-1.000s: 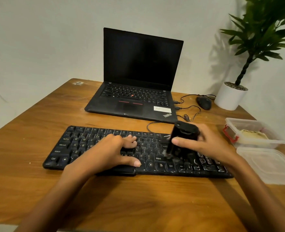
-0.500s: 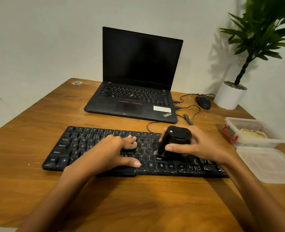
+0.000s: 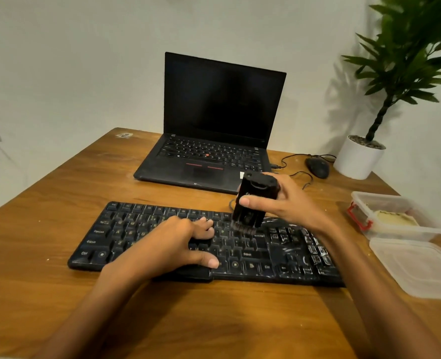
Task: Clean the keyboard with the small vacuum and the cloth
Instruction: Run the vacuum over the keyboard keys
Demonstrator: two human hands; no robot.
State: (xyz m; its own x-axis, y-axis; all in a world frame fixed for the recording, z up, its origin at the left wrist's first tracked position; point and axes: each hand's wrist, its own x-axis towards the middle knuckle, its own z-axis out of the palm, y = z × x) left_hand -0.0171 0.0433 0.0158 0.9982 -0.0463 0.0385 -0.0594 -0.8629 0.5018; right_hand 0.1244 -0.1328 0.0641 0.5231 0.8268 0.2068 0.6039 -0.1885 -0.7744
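Keyboard: the black full-size plastic keyboard (image 3: 250,252) lay flat on the brown wooden table (image 3: 214,320), nearest the person, its right-hand keys flecked with white specks.
Vacuum: the small black boxy handheld vacuum (image 3: 255,200) stood nearly upright, brush end down on the upper key rows, right of the keyboard's middle.
Right hand: the right hand (image 3: 289,203) gripped the vacuum's body, thumb across the near face and fingers wrapped round the far side.
Left hand: the left hand (image 3: 167,244) lay palm-down on the middle keys, grasping nothing, fingers loosely bent, thumb stretched along the front edge.
Behind: an open black laptop (image 3: 214,130) with a dark screen, a black corded mouse (image 3: 317,167), and a green plant in a white pot (image 3: 356,159).
Right edge: a clear plastic container with a red clasp (image 3: 395,216) held something pale yellow; its clear lid (image 3: 421,268) lay just in front.
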